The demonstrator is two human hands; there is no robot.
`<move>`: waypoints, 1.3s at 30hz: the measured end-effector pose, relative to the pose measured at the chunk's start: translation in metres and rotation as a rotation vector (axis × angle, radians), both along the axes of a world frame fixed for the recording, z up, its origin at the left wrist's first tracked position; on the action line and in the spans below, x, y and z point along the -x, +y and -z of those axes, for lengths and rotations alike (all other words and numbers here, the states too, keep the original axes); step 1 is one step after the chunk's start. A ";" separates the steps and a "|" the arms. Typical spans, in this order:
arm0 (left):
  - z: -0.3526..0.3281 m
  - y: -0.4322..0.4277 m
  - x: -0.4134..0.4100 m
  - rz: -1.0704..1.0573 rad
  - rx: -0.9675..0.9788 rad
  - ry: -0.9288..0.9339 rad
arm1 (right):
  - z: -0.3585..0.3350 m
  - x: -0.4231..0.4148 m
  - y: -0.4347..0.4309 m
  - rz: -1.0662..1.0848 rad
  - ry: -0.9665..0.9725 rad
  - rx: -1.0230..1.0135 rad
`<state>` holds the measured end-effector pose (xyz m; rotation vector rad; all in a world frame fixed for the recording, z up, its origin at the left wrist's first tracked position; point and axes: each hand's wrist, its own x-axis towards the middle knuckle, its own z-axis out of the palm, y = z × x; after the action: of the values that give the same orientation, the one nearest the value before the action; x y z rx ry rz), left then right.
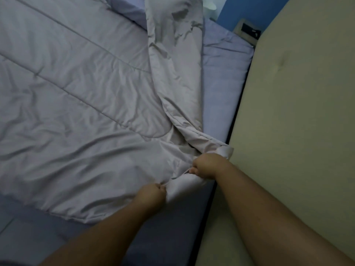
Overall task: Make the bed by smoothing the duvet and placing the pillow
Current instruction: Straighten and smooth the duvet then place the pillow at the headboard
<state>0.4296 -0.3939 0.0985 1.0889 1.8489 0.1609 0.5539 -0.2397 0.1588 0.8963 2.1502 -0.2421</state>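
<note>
A pale grey quilted duvet (73, 96) lies spread over the left and middle of the bed, creased, with a long folded-over strip (174, 64) running up its right side. My left hand (151, 194) grips the duvet's near edge in a closed fist. My right hand (206, 165) is closed on the bunched corner of the duvet, close to the padded headboard. A pale blue pillow corner (126, 8) shows at the top, partly hidden under the duvet.
The blue fitted sheet (221, 79) is bare along the right side and near edge of the mattress. A beige padded headboard (297, 112) fills the right. A blue wall with a dark switch plate (249, 31) stands at the top right.
</note>
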 end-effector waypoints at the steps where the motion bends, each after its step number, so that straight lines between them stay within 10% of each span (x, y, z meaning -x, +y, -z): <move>1: 0.004 -0.006 -0.005 0.036 0.032 0.003 | 0.006 -0.005 -0.006 -0.004 -0.011 0.023; 19: 0.084 -0.048 -0.071 0.867 0.204 0.141 | 0.119 -0.072 -0.063 0.128 -0.319 0.330; 35: 0.117 -0.048 -0.080 0.882 0.320 0.022 | 0.172 -0.081 -0.071 0.148 -0.379 0.357; 39: 0.088 -0.021 -0.066 0.406 0.119 0.038 | 0.173 -0.084 -0.073 0.169 -0.396 0.367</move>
<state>0.4961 -0.4145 0.0104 1.3625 1.6087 -0.2047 0.6382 -0.3123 -0.0143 0.8298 1.6021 -0.4833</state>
